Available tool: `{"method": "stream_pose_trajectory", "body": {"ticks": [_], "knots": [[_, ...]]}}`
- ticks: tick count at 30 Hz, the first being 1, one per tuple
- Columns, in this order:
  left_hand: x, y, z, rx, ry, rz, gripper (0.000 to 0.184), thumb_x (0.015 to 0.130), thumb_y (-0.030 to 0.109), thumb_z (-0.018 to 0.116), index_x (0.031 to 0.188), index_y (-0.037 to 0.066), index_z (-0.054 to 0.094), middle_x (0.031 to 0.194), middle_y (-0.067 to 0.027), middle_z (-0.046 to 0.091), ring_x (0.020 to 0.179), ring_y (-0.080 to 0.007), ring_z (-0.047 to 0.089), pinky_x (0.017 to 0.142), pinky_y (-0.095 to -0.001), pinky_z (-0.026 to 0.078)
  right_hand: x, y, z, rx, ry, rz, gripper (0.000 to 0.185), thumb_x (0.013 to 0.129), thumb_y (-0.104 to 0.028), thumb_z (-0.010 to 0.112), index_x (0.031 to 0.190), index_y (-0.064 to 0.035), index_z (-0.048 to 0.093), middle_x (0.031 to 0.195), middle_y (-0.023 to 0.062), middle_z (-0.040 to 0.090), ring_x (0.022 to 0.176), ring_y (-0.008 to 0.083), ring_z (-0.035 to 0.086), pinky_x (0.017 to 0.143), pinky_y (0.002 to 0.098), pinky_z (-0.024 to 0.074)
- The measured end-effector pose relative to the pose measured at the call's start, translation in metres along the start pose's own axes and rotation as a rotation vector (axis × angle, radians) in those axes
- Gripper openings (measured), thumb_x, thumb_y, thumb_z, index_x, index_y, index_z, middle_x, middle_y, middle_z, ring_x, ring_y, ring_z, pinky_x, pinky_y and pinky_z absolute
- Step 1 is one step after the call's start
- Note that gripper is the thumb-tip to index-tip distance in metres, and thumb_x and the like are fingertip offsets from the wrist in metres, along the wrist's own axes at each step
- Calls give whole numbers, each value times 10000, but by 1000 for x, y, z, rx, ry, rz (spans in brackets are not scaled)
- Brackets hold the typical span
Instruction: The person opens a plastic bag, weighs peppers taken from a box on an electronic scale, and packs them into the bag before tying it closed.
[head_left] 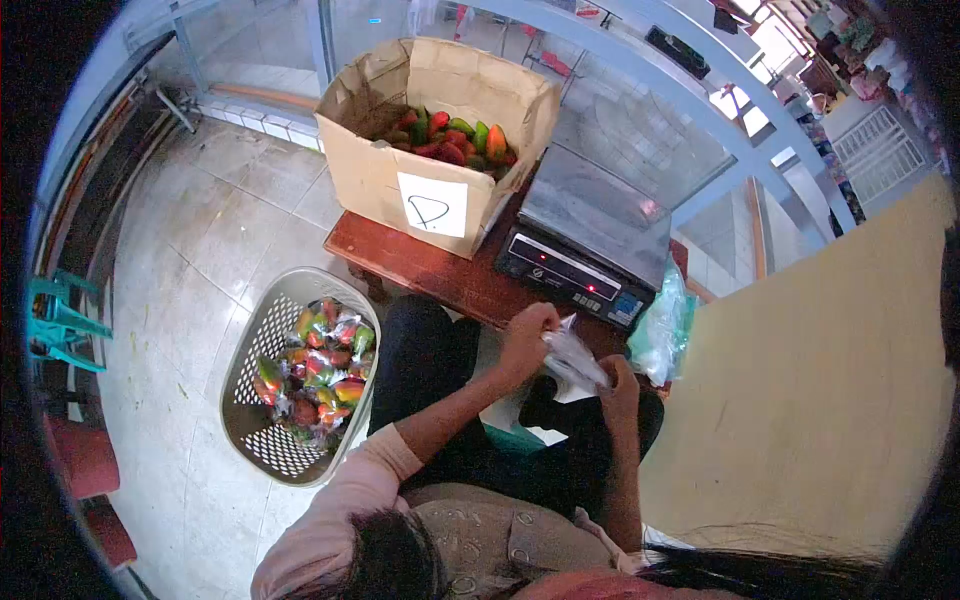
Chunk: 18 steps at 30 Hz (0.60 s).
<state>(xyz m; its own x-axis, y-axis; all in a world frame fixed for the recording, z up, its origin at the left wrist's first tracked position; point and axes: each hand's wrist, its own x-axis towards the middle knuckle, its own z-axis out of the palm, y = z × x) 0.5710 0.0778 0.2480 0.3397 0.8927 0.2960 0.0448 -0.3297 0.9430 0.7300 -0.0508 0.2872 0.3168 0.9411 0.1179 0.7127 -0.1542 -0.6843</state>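
Observation:
A thin, clear plastic bag [574, 362] is stretched between my two hands above my lap. My left hand [524, 345] pinches its upper left end, fingers closed. At its lower right end, my right hand [620, 388] grips the plastic between thumb and fingers. Whether anything is inside the bag I cannot tell. Just beyond my hands, a black digital scale [595, 230] with lit red marks stands on a red-brown wooden bench [410, 262]. More clear and greenish plastic bags [662, 330] hang by the bench's right end, close to my right hand.
A cardboard box [360, 190] holding red, green and orange fruits [455, 140] sits on the bench, a marked paper on its front. On the tiled floor at left, a beige basket [240, 400] contains plastic-wrapped fruits [318, 370]. A tan board [800, 400] stands at right; teal stool [70, 320] far left.

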Motion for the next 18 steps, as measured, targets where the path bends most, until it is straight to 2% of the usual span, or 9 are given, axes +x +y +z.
{"method": "stream_pose_trajectory", "body": {"ticks": [1, 2, 7, 9, 11, 13, 15, 17, 18], "knots": [[5, -5, 6, 48, -81, 10, 184, 586, -47, 543, 737, 41, 486, 739, -111, 494, 735, -302, 520, 635, -389, 417, 5, -2, -9, 93, -111, 21, 278, 697, 40, 557, 971, -1, 531, 980, 96, 548, 942, 246, 554, 822, 308, 427], [10, -12, 15, 96, -162, 21, 178, 609, -47, 545, 757, 43, 507, 747, -121, 503, 766, -316, 531, 651, -404, 424, 11, 3, -20, 100, -223, -5, 373, 726, -40, 650, 1077, -7, 527, 1146, 78, 521, 1064, 213, 518, 901, 318, 405], [16, -46, 64, 6, -518, 102, 141, 650, -35, 558, 764, 49, 552, 786, -128, 521, 855, -342, 538, 697, -444, 433, 109, -115, -67, 22, -60, -105, 321, 781, -49, 648, 1085, -21, 550, 1070, 79, 586, 989, 183, 562, 878, 311, 422], [10, -67, 81, -56, -572, 160, 127, 658, -38, 556, 755, 44, 558, 792, -132, 532, 858, -345, 540, 703, -440, 433, 168, -154, -57, -188, 33, -300, 199, 827, -71, 612, 1018, -21, 587, 977, 73, 621, 912, 165, 593, 837, 286, 441], [-1, -96, 92, -95, -694, 112, 129, 678, -27, 540, 782, 38, 578, 805, -149, 556, 857, -351, 549, 713, -439, 437, 229, -200, -27, -119, -16, -521, 141, 844, -114, 605, 938, -9, 606, 911, 77, 626, 847, 154, 602, 782, 276, 460], [-1, -108, 92, -144, -790, 49, 140, 698, -6, 526, 816, 29, 594, 829, -172, 579, 856, -361, 559, 720, -441, 440, 302, -212, 27, -15, -139, -625, 186, 851, -184, 560, 908, -15, 614, 831, 127, 631, 781, 259, 617, 722, 379, 472], [14, -106, 87, -189, -850, -11, 164, 720, 27, 516, 856, 18, 607, 863, -198, 602, 853, -374, 570, 725, -448, 442, 390, -203, 87, -289, -320, -733, 225, 824, -213, 545, 908, -20, 624, 845, 166, 641, 797, 308, 632, 720, 402, 490], [21, -111, 92, -202, -859, -46, 186, 739, 66, 509, 879, -9, 607, 899, -219, 606, 858, -385, 578, 731, -455, 445, 442, -207, 140, -866, -403, -621, 208, 776, -156, 547, 856, 24, 611, 887, 172, 643, 844, 244, 635, 726, 363, 488], [24, -112, 91, -208, -866, -59, 205, 749, 86, 506, 890, -23, 607, 918, -230, 608, 860, -391, 582, 734, -458, 446, 459, -201, 153, -887, -433, -626, 207, 758, -152, 551, 855, 17, 620, 886, 173, 645, 842, 261, 635, 723, 375, 488]]}}
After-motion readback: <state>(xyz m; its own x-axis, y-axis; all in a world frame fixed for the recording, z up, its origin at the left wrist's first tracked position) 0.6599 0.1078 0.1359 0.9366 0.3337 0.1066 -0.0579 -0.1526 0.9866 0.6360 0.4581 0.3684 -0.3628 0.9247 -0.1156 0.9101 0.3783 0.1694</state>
